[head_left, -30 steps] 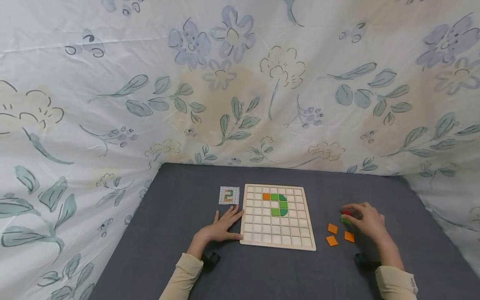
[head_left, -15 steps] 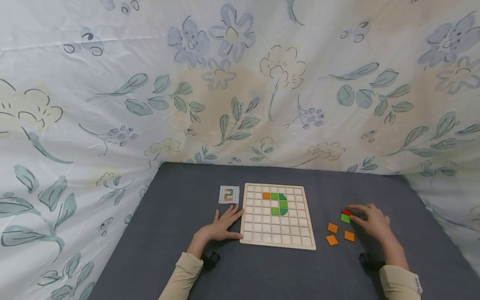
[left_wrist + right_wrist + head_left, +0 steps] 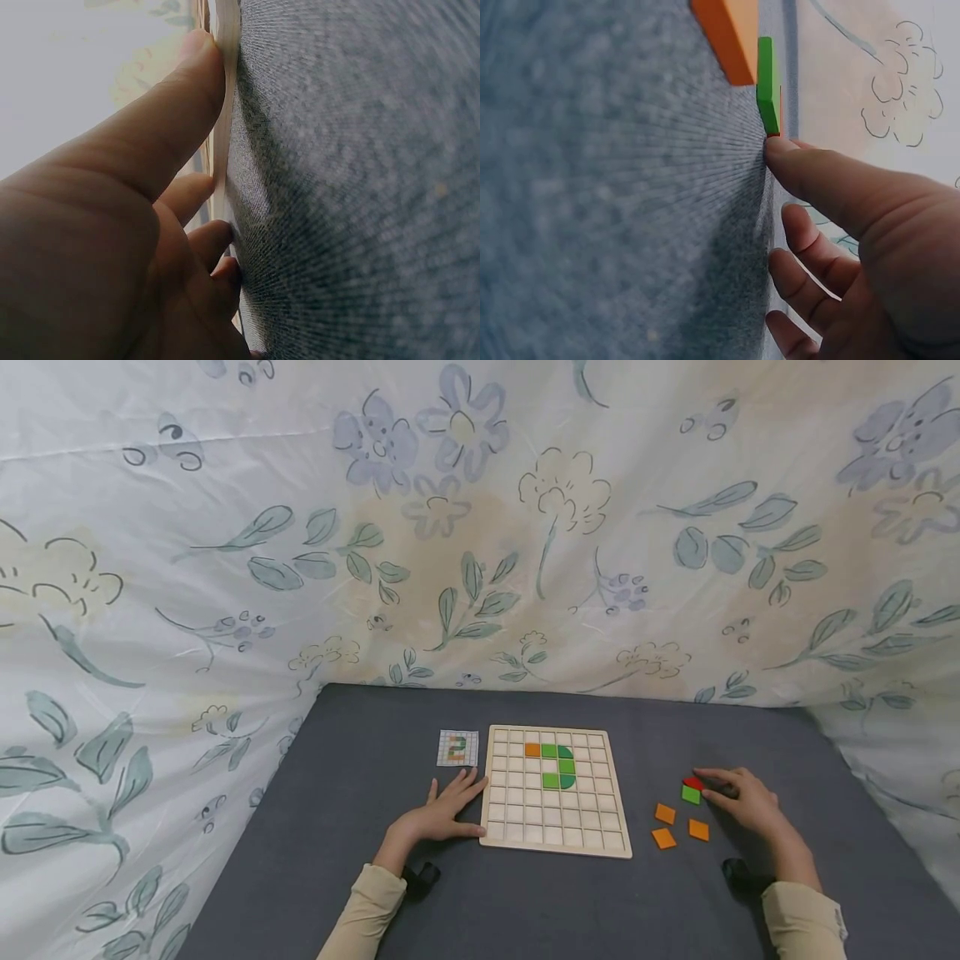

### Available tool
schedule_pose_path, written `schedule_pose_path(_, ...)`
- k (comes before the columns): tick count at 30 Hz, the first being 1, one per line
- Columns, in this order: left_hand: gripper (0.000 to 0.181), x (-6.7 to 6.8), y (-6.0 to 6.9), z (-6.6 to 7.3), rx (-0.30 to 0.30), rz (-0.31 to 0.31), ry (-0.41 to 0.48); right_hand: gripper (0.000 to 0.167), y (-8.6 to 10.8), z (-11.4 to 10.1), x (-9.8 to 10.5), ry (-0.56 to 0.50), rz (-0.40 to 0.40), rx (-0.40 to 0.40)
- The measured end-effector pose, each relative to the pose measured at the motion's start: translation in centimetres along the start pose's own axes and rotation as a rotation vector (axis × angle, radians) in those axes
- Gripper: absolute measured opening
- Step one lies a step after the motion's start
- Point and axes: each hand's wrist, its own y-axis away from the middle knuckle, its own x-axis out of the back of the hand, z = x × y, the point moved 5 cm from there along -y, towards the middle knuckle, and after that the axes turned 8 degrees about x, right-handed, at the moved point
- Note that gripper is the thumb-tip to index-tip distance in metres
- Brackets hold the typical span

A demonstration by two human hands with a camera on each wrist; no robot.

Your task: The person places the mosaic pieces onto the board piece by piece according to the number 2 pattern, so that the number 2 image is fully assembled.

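Observation:
My left hand [image 3: 438, 816] lies spread at the left side of a wooden grid board [image 3: 517, 818]; thumb and fingertips touch its edge, as the left wrist view also shows. Set in the board are an orange square tile [image 3: 532, 750], several green tiles [image 3: 567, 767] and rounded green pieces among them. To the right, my right hand [image 3: 750, 806] pinches a red tile [image 3: 693, 783] between thumb and index finger, close to the table. The fingers partly cover it. Touching or nearly touching it is a green square tile [image 3: 691, 794]; in the right wrist view this green tile stands just beyond my thumb.
Three orange square tiles [image 3: 664, 813] lie between the board and my right hand. A small printed pattern card [image 3: 458, 748] sits left of the board's top corner. Flowered cloth [image 3: 480, 568] hangs behind and beside the dark table [image 3: 360, 735].
My right hand has shifted slightly right and drawn back, uncovering the green tile and part of the red one. The left hand stays at the board's edge.

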Motion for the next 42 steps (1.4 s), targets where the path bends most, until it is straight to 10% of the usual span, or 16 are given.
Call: schedule_pose_path(42, 0.08, 0.0, -0.1, 0.09, 0.015, 0.001, -0.002, 0.048, -0.16, 0.41, 0.01, -0.058, 0.058, -0.064)
